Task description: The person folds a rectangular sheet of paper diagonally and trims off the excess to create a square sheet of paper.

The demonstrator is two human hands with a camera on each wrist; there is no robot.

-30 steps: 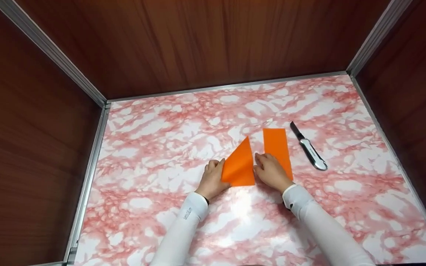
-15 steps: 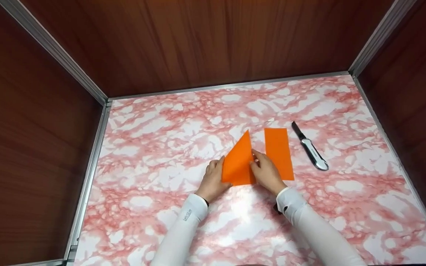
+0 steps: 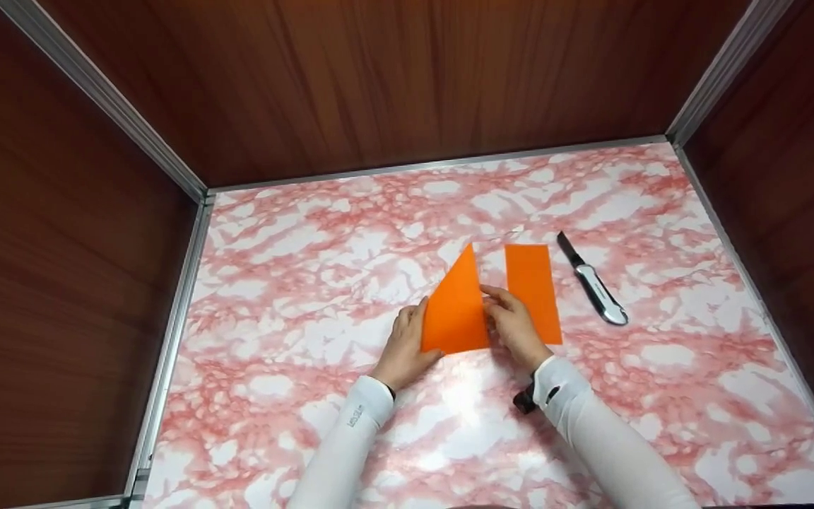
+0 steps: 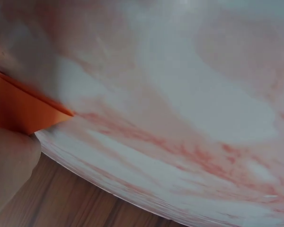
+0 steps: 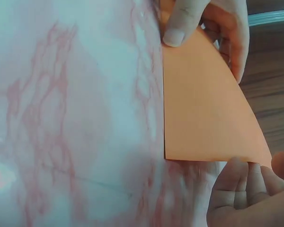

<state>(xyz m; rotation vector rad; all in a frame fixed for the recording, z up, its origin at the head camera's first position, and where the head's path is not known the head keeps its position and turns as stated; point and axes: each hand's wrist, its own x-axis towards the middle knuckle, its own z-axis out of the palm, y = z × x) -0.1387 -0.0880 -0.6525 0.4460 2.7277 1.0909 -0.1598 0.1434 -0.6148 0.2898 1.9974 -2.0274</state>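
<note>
In the head view, an orange sheet of paper (image 3: pixel 455 311) stands tilted up from the table, its top narrowing to a point. My left hand (image 3: pixel 405 344) grips its left side, thumb on the near face and fingers round the far side. At the right edge, my right hand (image 3: pixel 515 323) holds the paper with bent fingers. In the right wrist view, right fingertips (image 5: pixel 234 172) meet the paper's edge and the thumb (image 5: pixel 282 164) lies by its corner. Only a corner of the orange sheet (image 4: pixel 26 106) and part of the left thumb (image 4: pixel 12 165) appear in the left wrist view.
An orange paper strip (image 3: pixel 534 293) lies flat just right of my right hand. Beyond it rests a utility knife (image 3: pixel 596 290) with its black blade out, pointing away. The red-and-white marbled table (image 3: pixel 294 283) is enclosed by brown wood-grain panels (image 3: pixel 379 85) with metal edging.
My right hand has moved left from beside the orange strip onto the sheet's right edge. The sheet's raised part now stands higher. The left hand keeps nearly the same place.
</note>
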